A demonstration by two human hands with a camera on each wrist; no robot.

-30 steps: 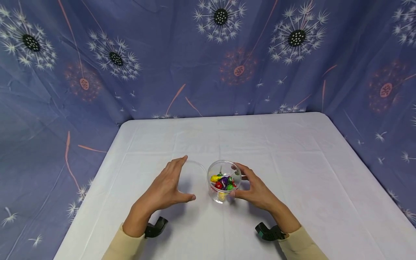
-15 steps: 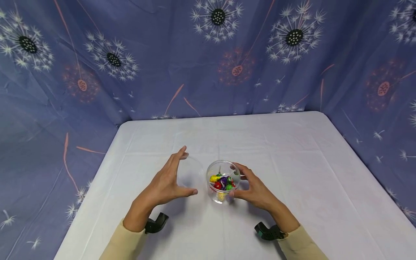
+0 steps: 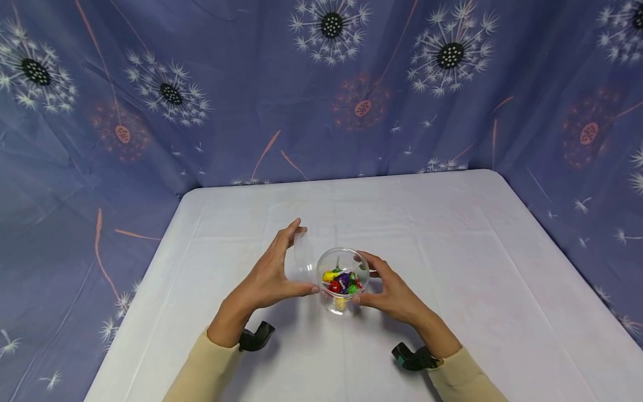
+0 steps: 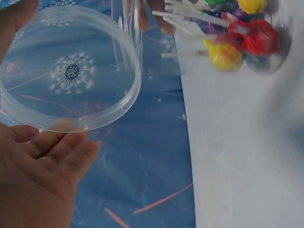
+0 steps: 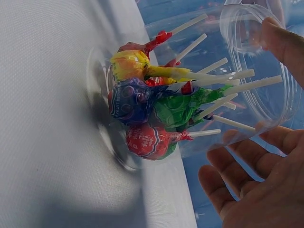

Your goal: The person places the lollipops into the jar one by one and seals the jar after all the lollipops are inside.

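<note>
A clear plastic jar stands upright on the table, mouth up. Several wrapped lollipops in red, yellow, green and purple sit inside, their white sticks pointing up. My right hand grips the jar from its right side, thumb in front and fingers behind. A round clear lid is held by its rim between the thumb and fingers of my left hand. Tilted nearly on edge, the lid is just left of the jar's mouth, with my left thumb tip close beside the jar.
A white cloth covers the table. Behind it and along both sides hangs a blue curtain with a dandelion print. Black wrist mounts hang under both wrists.
My left hand has tilted the lid from lying face up to nearly on edge, then moved it right toward the jar. My right hand keeps its grip on the jar.
</note>
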